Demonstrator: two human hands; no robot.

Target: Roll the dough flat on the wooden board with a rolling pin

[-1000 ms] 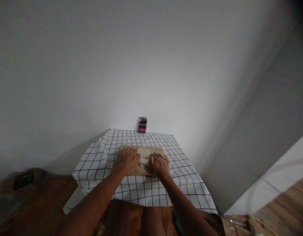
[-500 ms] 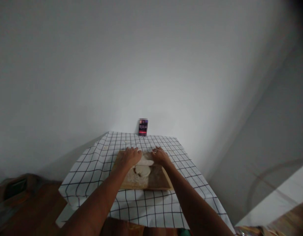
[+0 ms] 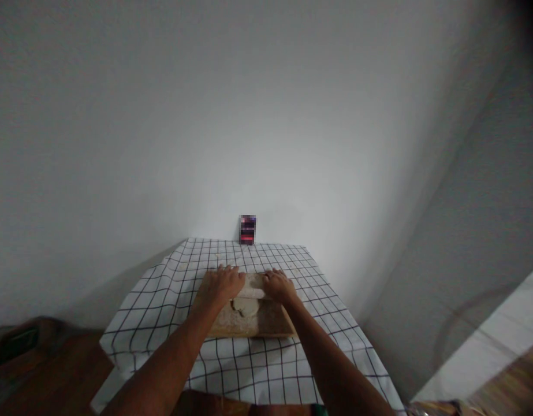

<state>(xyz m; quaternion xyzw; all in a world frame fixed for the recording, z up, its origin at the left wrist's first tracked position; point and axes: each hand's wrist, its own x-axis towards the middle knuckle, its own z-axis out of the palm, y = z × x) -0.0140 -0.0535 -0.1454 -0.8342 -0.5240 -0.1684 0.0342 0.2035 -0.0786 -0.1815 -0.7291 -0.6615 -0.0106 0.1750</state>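
A pale, flour-dusted rolling pin [image 3: 253, 292] lies crosswise on a wooden board [image 3: 257, 331]. Over its left end is my left hand [image 3: 226, 282], fingers curved across the top. My right hand [image 3: 280, 285] covers the right end in the same way, so both ends are hidden. Just on the near side of the pin rests a flat piece of pale dough [image 3: 248, 307], with an uneven left edge. Flour is spread over the board's surface around it.
A white cloth with dark checks [image 3: 266, 370] covers the table. At its far edge a blurred-out upright dark object [image 3: 248, 230] leans against the wall [image 3: 266, 144]. A brownish item with a dark opening [image 3: 17, 344] is low at the left.
The view has shifted slightly, so the table appears a little lower and further left. Both hands stay on the rolling pin, which lies by the dough's far edge.
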